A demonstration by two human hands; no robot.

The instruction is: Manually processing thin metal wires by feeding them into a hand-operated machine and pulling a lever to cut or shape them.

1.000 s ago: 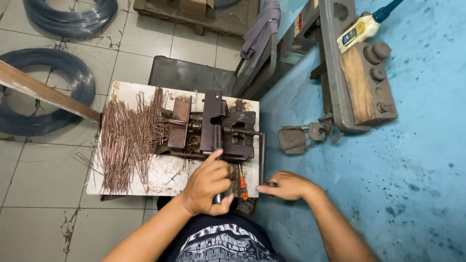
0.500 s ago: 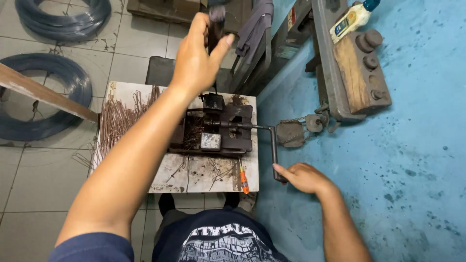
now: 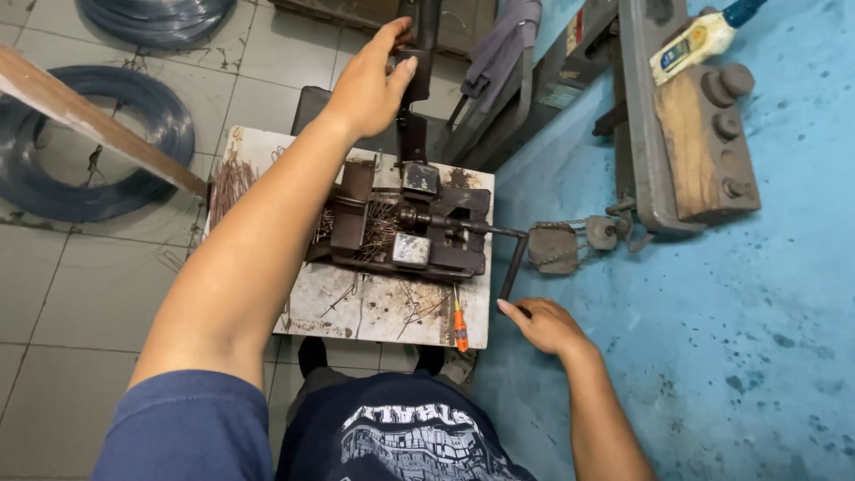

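**Both hands on the levers of a wire-bending jig**

Head view: the left hand (image 3: 370, 85) reaches up and away from the body and is wrapped around a dark upright lever (image 3: 417, 67). Straight below that hand the lever runs down into a rusty steel bending jig (image 3: 405, 233), which sits on a stained white board (image 3: 356, 307). The right hand (image 3: 543, 325), low and near the body, curls its fingers over the end of a dark crank handle (image 3: 514, 267) jutting from the jig's right side. Thin cut wires (image 3: 233, 178) lie heaped left of the left forearm, with more caught in the jig. An orange screwdriver (image 3: 460, 325) lies just left of the right hand, at the board's edge.

Risk, as a judgement: loose wires sitting in the jig could jam or spring out when the lever comes down. The screwdriver could be knocked off the edge by the crank hand.
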